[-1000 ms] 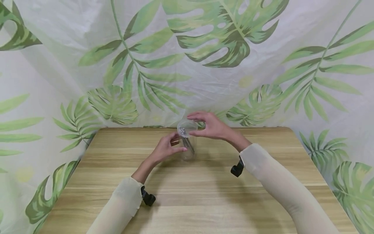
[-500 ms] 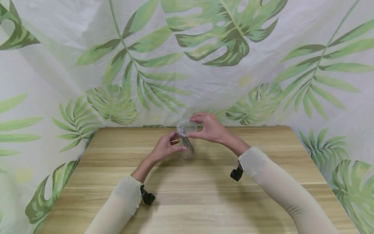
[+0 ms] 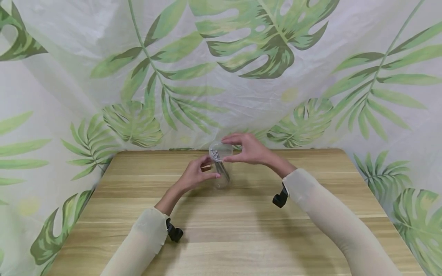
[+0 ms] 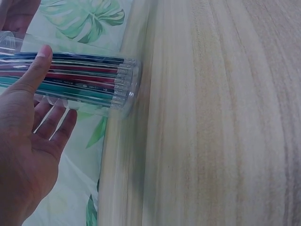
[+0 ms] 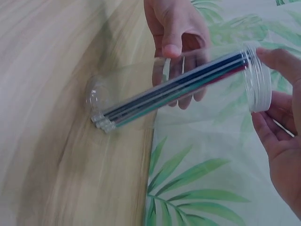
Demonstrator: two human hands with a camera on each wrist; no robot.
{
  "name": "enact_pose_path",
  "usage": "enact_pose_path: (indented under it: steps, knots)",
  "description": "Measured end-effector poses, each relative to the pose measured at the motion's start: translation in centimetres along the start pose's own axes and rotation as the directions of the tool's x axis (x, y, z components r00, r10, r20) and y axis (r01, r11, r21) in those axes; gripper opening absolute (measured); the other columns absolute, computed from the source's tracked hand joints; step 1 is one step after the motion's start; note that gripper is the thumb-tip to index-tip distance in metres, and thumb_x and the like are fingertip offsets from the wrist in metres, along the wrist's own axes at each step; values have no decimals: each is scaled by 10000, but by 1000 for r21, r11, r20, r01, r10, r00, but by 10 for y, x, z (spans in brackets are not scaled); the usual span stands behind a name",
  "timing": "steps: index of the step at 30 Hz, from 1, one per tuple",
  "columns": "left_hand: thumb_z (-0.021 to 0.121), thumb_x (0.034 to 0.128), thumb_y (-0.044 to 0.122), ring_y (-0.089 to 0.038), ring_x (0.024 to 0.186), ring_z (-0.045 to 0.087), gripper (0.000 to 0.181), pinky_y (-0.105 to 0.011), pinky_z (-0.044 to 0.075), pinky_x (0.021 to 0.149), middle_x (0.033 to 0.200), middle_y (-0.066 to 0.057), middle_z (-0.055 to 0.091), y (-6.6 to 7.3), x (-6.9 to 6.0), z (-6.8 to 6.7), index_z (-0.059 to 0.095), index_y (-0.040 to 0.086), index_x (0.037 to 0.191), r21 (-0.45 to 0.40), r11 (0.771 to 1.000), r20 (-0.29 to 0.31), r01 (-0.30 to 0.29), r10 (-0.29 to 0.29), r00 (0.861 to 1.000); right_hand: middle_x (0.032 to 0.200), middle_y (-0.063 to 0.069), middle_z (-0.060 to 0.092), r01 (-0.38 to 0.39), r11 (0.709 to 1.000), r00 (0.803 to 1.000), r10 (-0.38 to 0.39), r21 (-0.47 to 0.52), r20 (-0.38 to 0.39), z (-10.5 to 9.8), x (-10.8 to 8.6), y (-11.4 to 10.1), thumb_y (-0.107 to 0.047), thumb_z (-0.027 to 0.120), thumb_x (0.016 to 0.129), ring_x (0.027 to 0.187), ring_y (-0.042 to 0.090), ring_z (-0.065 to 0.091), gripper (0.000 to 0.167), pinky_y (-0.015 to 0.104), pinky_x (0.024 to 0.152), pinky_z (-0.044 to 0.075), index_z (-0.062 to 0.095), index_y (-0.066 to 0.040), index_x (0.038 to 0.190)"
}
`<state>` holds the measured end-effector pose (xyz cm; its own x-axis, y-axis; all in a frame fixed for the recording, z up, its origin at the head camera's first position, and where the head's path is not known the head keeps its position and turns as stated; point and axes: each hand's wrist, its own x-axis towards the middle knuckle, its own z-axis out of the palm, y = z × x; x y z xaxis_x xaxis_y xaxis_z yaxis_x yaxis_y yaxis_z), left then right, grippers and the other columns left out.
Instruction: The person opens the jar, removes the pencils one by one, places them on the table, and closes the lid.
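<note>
A clear cylindrical jar (image 3: 221, 180) stands near the table's back edge, with several dark, red and green pencils (image 5: 174, 89) leaning inside it. My left hand (image 3: 197, 175) grips the jar's side, thumb in front and fingers behind, as the left wrist view (image 4: 33, 122) also shows. At the top, my right hand (image 3: 250, 150) holds the translucent lid (image 5: 263, 80) by its rim between thumb and fingers. In the right wrist view the lid sits on the jar's mouth; how tightly cannot be told.
The wooden table (image 3: 221, 230) runs under both forearms. Directly behind its back edge hangs a pale cloth (image 3: 248, 99) with green leaf prints. A small black device (image 3: 175, 231) is on the left wrist and another (image 3: 280, 197) on the right wrist.
My right hand drew slightly back and lower around the lid, then returned to nearly its earlier pose. My left hand and the jar have stayed in place.
</note>
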<state>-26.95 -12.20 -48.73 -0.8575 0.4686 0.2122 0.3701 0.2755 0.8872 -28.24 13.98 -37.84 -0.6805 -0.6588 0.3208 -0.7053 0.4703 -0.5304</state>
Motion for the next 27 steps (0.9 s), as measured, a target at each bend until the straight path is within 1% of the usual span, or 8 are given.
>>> enact_pose_path:
  steps: [4,8,11,15,19,21,24,27]
  knots:
    - [910,847,115,-370,1295,656,697,-430,551,1099,1363,-205,689,-1,1,-1,576,-12,1446,-1,1000,6,6,-6,1000,1432,151,667,-11,999,999,9,53,51,-3,3,6,-270,890,877,1323,318,637,583,441,1085,564,701,-42,1379]
    - [911,848,121,-365,1302,653,708,-426,549,1103,1371,-205,686,-1,1,-2,571,-9,1456,-2,1000,14,12,-12,1000,1473,156,635,-31,989,994,16,144,105,-6,6,10,-228,887,881,1319,317,640,600,427,1112,548,675,-43,1411]
    - [912,848,127,-363,1303,652,711,-424,550,1103,1369,-200,688,-1,2,-2,571,-5,1457,-2,1000,18,14,-14,1000,1500,163,610,-30,977,990,0,211,140,-8,8,14,-185,881,884,1347,313,620,615,400,1151,514,652,-33,1434]
    - [913,846,123,-383,1306,646,719,-442,551,1101,1368,-212,684,-1,3,-2,564,-18,1459,-6,1000,28,-2,2,1000,1529,177,581,-26,962,985,-22,271,173,-10,10,17,-134,866,891,1418,317,557,621,366,1198,462,629,-19,1453]
    - [907,852,115,-385,1322,633,733,-437,547,1105,1382,-218,671,-1,3,-1,544,-29,1472,-17,1000,36,-3,3,999,1548,191,557,-30,962,982,-23,272,190,-11,11,15,-117,844,902,1441,332,531,630,373,1208,448,602,4,1470]
    - [908,849,108,-378,1327,631,739,-423,547,1106,1387,-216,668,-1,3,-1,539,-28,1475,-24,1000,36,6,-5,999,1559,195,544,-32,965,982,-19,261,189,-12,10,12,-108,833,909,1439,337,533,641,403,1209,450,580,14,1486]
    - [911,845,105,-375,1320,636,743,-412,552,1099,1386,-214,669,1,3,-1,540,-25,1475,-26,1000,30,18,-17,999,1561,204,538,-34,970,987,-5,242,160,-13,7,8,-99,826,913,1427,355,541,646,472,1205,454,564,42,1486]
    - [911,842,97,-383,1313,639,739,-418,555,1097,1385,-221,666,2,3,-1,543,-26,1471,-30,999,26,20,-19,999,1519,224,573,-39,977,994,17,210,104,-14,3,2,-124,836,912,1366,374,594,622,519,1177,479,587,70,1448]
